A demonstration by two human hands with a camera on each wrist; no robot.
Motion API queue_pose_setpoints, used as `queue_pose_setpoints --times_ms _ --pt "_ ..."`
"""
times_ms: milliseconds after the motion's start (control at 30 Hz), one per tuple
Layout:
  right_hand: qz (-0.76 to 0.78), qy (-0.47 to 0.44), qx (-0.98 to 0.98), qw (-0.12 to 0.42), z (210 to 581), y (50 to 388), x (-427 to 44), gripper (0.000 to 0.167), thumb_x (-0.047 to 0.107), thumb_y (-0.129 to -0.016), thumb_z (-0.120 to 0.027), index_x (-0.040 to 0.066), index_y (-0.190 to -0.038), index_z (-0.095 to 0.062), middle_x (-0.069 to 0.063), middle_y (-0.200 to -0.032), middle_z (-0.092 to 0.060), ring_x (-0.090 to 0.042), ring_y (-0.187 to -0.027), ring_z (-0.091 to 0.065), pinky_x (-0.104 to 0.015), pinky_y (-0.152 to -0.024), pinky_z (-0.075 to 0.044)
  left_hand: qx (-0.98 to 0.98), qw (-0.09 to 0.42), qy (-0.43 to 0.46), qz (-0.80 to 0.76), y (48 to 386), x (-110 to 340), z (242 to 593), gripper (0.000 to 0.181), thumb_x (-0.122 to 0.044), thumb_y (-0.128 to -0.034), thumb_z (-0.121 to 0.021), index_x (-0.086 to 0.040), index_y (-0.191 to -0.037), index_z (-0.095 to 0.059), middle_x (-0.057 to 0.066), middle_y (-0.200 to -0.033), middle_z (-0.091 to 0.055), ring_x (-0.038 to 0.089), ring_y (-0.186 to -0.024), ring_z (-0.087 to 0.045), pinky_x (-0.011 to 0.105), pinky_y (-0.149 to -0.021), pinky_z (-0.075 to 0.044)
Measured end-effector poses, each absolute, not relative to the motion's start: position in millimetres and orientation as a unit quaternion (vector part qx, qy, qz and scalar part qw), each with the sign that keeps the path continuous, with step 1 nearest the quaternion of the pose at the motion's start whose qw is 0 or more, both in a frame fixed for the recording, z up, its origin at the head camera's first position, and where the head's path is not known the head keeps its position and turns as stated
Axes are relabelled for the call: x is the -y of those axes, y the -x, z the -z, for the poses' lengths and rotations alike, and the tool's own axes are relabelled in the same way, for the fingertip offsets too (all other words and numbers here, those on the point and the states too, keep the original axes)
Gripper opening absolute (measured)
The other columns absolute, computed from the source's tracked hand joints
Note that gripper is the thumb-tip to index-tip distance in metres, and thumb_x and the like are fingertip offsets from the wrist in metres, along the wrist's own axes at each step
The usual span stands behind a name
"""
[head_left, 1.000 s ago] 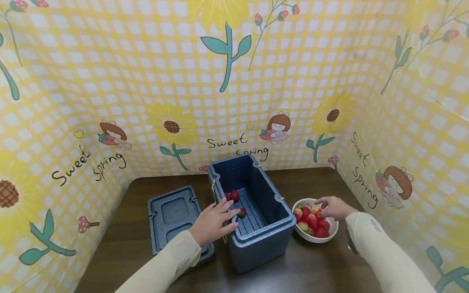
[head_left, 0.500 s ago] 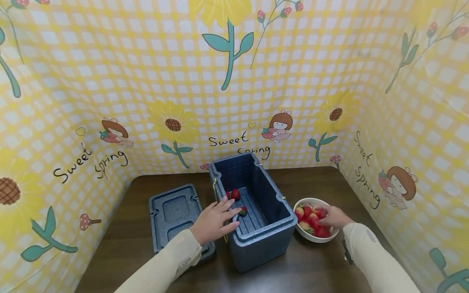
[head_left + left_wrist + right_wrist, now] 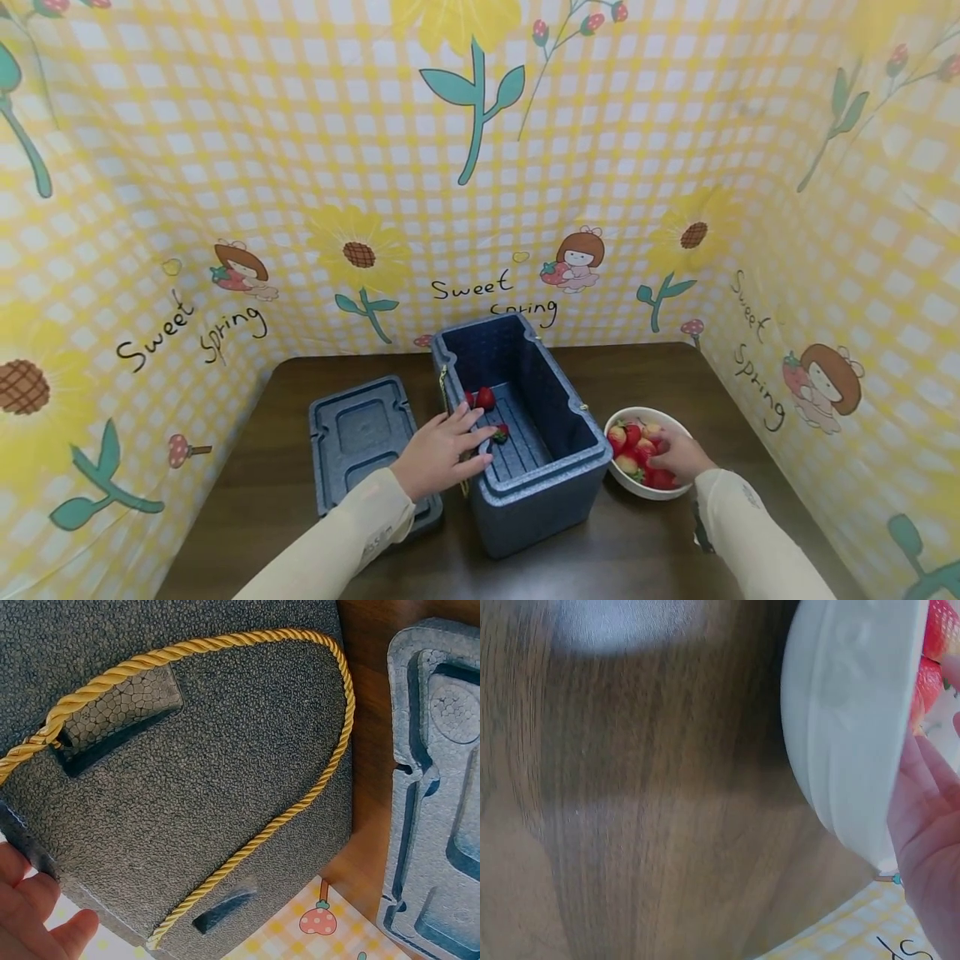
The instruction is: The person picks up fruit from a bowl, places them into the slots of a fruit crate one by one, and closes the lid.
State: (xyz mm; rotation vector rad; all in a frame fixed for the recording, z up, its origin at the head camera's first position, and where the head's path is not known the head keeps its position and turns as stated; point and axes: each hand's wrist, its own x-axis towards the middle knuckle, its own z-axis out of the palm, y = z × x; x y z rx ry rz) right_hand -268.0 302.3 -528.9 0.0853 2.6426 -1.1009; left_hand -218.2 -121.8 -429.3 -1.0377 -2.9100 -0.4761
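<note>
In the head view, my left hand (image 3: 438, 452) rests with spread fingers on the left rim of a dark blue foam box (image 3: 536, 508). The left wrist view shows its fingertips (image 3: 45, 892) at the box edge, near a yellow rope (image 3: 259, 838). Inside the box lie a red strawberry (image 3: 486, 398), another partly hidden beside it, and a strawberry (image 3: 501, 433) near my fingers. My right hand (image 3: 681, 457) reaches into a white bowl (image 3: 651, 493) of several strawberries (image 3: 643, 451). Its fingertips are hidden among the fruit, so any grip is unclear.
Left of the box, the foam lid (image 3: 360, 433) lies flat on the brown wooden table (image 3: 262, 467). A yellow checked cloth (image 3: 450, 208) encloses the table at the back and sides. The bowl stands close to the box's right side.
My right hand has lowered from the bowl's upper right rim deeper among the strawberries, its wrist shifting down. My left hand stays on the box rim. The head view has shifted slightly.
</note>
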Motion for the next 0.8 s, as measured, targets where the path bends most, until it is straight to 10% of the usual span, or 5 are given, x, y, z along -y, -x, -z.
queue_pose_setpoints --times_ms 800 --pt "0.323 0.043 -0.942 0.080 548 277 -284 0.054 0.004 -0.073 -0.072 -0.013 -0.121 -0.056 -0.027 -0.099 -0.065 -0.026 -0.077 -0.060 -0.031 -0.062 -0.051 0.933 0.011 0.331 0.142 217 124 427 0.049 -0.044 -0.0964 -0.049 -0.014 -0.135 -0.057 0.013 -0.146 -0.043 0.030 -0.139 -0.031 0.054 -0.106 -0.032"
